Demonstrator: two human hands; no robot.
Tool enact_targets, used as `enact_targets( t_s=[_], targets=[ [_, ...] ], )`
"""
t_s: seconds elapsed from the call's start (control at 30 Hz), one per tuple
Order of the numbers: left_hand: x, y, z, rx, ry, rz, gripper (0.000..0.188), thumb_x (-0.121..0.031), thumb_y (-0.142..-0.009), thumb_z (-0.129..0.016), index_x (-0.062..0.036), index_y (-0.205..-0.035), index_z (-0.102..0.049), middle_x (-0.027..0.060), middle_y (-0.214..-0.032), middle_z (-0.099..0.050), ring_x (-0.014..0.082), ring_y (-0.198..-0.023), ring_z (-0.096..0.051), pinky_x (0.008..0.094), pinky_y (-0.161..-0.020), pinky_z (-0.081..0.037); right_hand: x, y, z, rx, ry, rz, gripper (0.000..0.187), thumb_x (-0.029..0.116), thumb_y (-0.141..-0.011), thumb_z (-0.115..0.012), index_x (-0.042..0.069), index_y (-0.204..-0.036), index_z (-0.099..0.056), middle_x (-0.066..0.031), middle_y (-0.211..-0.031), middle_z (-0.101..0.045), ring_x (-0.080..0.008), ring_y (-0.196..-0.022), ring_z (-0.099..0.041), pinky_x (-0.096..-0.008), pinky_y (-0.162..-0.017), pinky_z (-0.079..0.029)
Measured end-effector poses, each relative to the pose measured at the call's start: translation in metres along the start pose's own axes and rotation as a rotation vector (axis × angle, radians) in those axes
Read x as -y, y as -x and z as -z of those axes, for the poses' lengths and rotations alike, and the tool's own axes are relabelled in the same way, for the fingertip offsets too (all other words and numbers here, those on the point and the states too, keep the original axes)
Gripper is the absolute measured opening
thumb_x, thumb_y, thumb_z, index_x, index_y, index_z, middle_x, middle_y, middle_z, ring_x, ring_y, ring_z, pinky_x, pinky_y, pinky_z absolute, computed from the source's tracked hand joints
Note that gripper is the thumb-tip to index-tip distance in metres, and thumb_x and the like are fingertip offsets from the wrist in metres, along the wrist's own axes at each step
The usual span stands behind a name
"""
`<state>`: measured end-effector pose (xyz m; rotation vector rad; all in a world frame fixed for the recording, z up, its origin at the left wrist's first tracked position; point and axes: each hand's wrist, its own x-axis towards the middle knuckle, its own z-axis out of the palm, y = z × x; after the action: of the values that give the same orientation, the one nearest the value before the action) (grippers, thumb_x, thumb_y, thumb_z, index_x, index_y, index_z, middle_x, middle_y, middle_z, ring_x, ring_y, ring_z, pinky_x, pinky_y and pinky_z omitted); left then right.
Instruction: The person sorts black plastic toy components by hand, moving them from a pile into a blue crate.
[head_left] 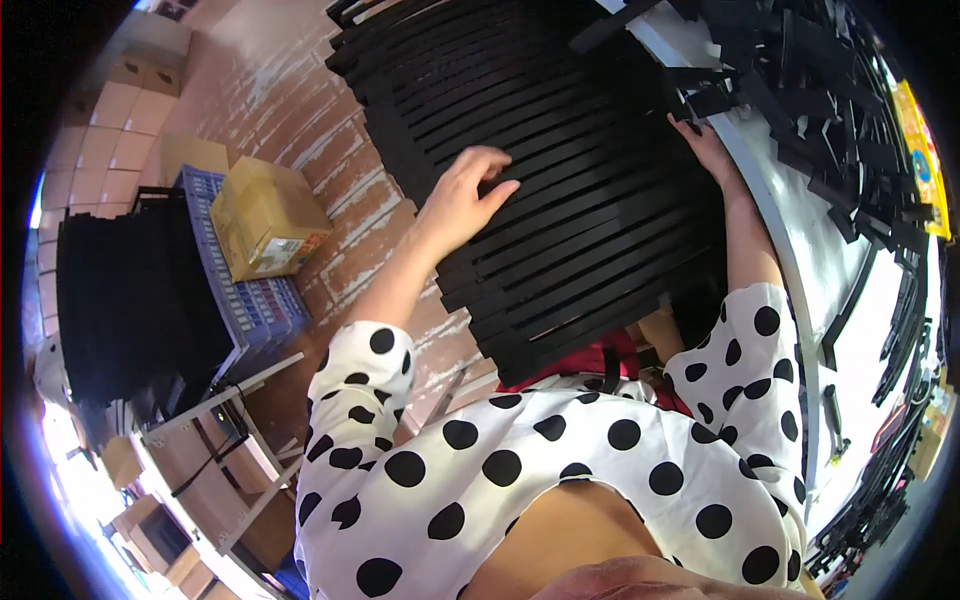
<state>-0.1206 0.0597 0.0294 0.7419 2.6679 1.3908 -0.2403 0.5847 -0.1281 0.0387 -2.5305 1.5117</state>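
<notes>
Many long, flat black strips [570, 225] lie side by side in a wide slanted layer before me, with narrow gaps between them. My left hand [468, 198] is over the left part of this layer. Its fingers are curved and its thumb stands apart, with nothing visible between them. At the layer's right edge, beside the white table, is my right hand [712, 150]. One finger stretches out toward the strip ends; the other fingers are partly hidden against the black pieces.
The white table [845, 275] on my right bears a jumbled heap of black pieces [800, 95] and a yellow package [922, 160]. To the left, a cardboard box [268, 215] sits on a blue crate [265, 310], near a black stack [135, 290] and a pale metal frame [235, 430].
</notes>
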Motion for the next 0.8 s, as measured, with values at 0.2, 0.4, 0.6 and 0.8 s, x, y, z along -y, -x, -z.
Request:
enact_targets(
  t_s=[0.2,0.4,0.6,0.8],
  targets=[
    [0.015,-0.039,-0.012,-0.169,-0.305,-0.476,0.036,-0.021,-0.080,-0.078,-0.0041,-0.108,-0.063,0.0139,-0.117,-0.057,0.0323,-0.110,-0.057,0.0406,-0.094,-0.048,-0.007,0.002,-0.007,0.008,0.380,-0.026,0.058,0.050,-0.100,-0.041,0.014,-0.146,-0.042,-0.0084,-0.153,-0.038,-0.0308,-0.143,-0.029,-0.0606,-0.116,-0.020],
    [0.024,-0.016,-0.015,-0.120,-0.213,-0.326,0.021,-0.008,-0.087,-0.067,-0.0032,-0.108,-0.066,0.0104,-0.103,-0.060,0.0304,-0.099,-0.057,0.0379,-0.086,-0.049,0.136,0.011,-0.074,0.009,0.874,-0.087,0.059,0.051,-0.097,-0.046,0.014,-0.144,-0.045,-0.0100,-0.146,-0.046,-0.0326,-0.134,-0.043,-0.0429,-0.112,-0.035],
    [0.056,-0.059,0.013,-0.125,-0.346,-0.436,0.024,-0.014,-0.090,-0.065,-0.0062,-0.113,-0.067,0.0102,-0.105,-0.060,0.0288,-0.098,-0.057,0.0364,-0.084,-0.048,0.153,0.027,-0.072,-0.250,0.352,0.078,0.060,0.053,-0.087,-0.065,0.008,-0.126,-0.063,-0.0132,-0.125,-0.064,-0.0349,-0.117,-0.059,-0.0408,-0.098,-0.045],
    [0.066,-0.051,0.011,-0.069,-0.698,-0.857,0.022,-0.014,-0.088,-0.068,-0.0128,-0.110,-0.070,0.0081,-0.107,-0.062,0.0240,-0.097,-0.060,0.0348,-0.084,-0.049,0.144,0.052,-0.066,-0.135,0.615,0.043,0.047,0.045,-0.095,-0.058,0.008,-0.125,-0.061,-0.0112,-0.129,-0.059,-0.0309,-0.125,-0.052,-0.0461,-0.107,-0.036]
  ],
)
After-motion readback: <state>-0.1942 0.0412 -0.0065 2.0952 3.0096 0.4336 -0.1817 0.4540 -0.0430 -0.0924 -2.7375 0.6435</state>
